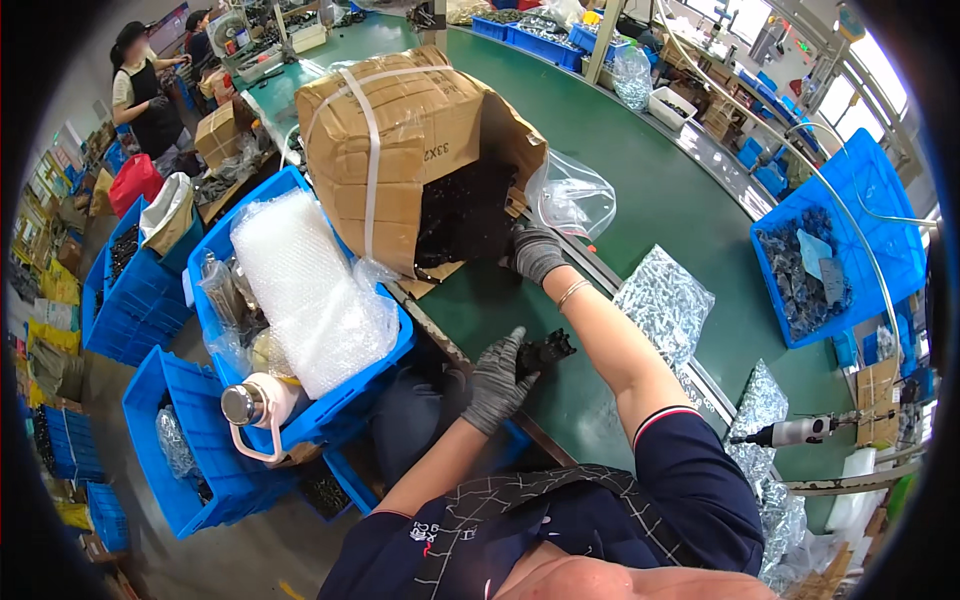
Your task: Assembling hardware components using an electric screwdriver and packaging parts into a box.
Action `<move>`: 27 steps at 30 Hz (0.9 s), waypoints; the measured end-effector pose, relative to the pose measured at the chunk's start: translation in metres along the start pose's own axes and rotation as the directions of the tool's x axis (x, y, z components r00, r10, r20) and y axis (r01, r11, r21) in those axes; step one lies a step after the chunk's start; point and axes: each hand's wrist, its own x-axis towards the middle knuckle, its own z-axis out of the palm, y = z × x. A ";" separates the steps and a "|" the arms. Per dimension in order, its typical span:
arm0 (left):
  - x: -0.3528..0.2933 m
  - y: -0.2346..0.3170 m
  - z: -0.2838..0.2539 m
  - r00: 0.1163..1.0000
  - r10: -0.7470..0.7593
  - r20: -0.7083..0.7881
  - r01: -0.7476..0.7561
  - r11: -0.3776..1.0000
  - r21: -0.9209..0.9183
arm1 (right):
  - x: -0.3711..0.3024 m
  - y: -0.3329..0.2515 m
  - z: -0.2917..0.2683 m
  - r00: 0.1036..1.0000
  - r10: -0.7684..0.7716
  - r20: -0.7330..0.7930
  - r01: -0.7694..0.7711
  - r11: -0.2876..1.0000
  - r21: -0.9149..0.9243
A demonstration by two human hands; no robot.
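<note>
My left hand [499, 382], in a grey glove, is closed around black ribbed parts [547, 351], seemingly a small stack, above the green table's near edge. Their exact kind is too dark to make out. At the torn mouth of a large cardboard box [395, 150] is my right hand [537, 252], gloved too. Its fingers point down beside the box's dark contents and are partly hidden, so their grip cannot be told. Inside the box lies a heap of small black parts [462, 215]. The box rests on its side, bound with a white strap.
Clear plastic bags of silvery hardware [664, 305] lie right of my right arm, near a metal rail. A blue bin [870, 260] stands far right. Bubble wrap [310, 290] fills a blue crate at left, with a bottle [262, 402]. An electric screwdriver [800, 432] hangs at right.
</note>
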 end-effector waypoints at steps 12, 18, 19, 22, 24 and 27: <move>-0.001 0.016 -0.020 0.972 0.191 -0.139 -0.126 0.917 0.379 | -0.077 0.001 -0.071 0.654 -0.547 0.522 0.205 0.793 0.574; -0.007 0.009 -0.006 0.986 0.163 -0.011 -0.159 0.970 0.185 | -0.051 0.039 -0.034 0.977 -0.167 0.130 0.187 0.969 -0.162; -0.006 0.008 -0.006 0.983 0.181 -0.044 -0.169 0.967 0.192 | -0.043 0.037 -0.031 0.968 -0.129 0.216 0.170 0.968 -0.183; -0.004 0.006 -0.002 0.982 0.183 -0.041 -0.173 0.968 0.183 | -0.018 0.031 -0.023 0.873 -0.139 0.467 0.265 0.940 -0.215; -0.005 0.004 -0.004 0.982 0.185 -0.043 -0.174 0.967 0.184 | -0.001 0.015 -0.023 0.630 -0.203 0.750 0.481 0.860 -0.171; -0.009 0.000 -0.004 0.989 0.135 -0.054 -0.123 0.975 0.183 | -0.021 -0.015 -0.022 0.824 -0.255 0.506 0.433 0.860 -0.270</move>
